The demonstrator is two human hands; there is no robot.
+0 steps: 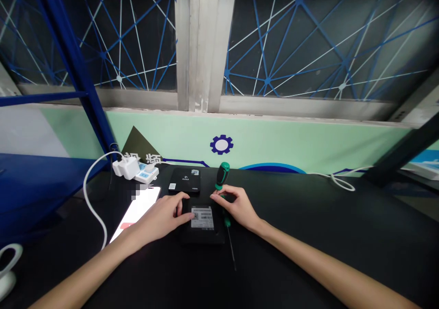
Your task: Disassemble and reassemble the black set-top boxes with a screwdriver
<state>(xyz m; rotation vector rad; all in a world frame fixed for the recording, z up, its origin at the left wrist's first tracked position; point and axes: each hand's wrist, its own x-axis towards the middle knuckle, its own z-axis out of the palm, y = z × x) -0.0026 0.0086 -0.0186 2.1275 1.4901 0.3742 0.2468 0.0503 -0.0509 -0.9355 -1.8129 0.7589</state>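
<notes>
A black box-shaped device (202, 237) with a white label (202, 218) lies on the black table in front of me. My left hand (168, 213) rests on its left side, fingers apart, the thumb at the label's edge. Above the device's upper right corner, my right hand (236, 205) pinches the lower part of an upright screwdriver with a green and black handle (222, 174); its tip is hidden. A second screwdriver (231, 242) with a green handle lies along the device's right side, below my right hand.
Behind the device lies another flat black box (185, 180). A lit phone (137, 210) is at the left, near a white power strip (147, 173) with a plugged-in adapter (126, 167) and white cable (89, 201). Another white cable (341, 185) lies at the back right.
</notes>
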